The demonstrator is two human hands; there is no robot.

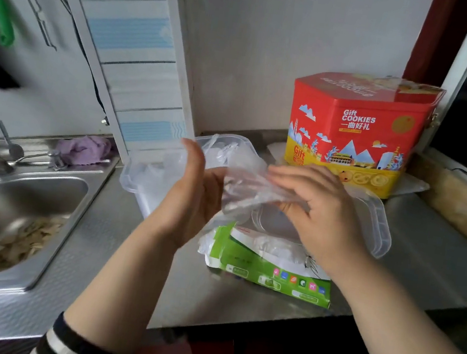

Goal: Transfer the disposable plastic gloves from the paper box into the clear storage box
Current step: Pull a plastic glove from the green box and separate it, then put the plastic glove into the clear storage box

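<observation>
Both hands [256, 198] pinch one glove [246, 192] stretched crosswise — clear storage box [138, 184] just behind the left hand [193, 198], toward the counter's back edge.

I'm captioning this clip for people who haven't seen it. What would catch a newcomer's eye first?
Probably the red and yellow cookie tin at the back right of the steel counter. Next, at centre, the left hand and right hand hold crumpled clear gloves between them, above the opened green paper box. Behind them stands the clear storage box, already holding some plastic.
</observation>
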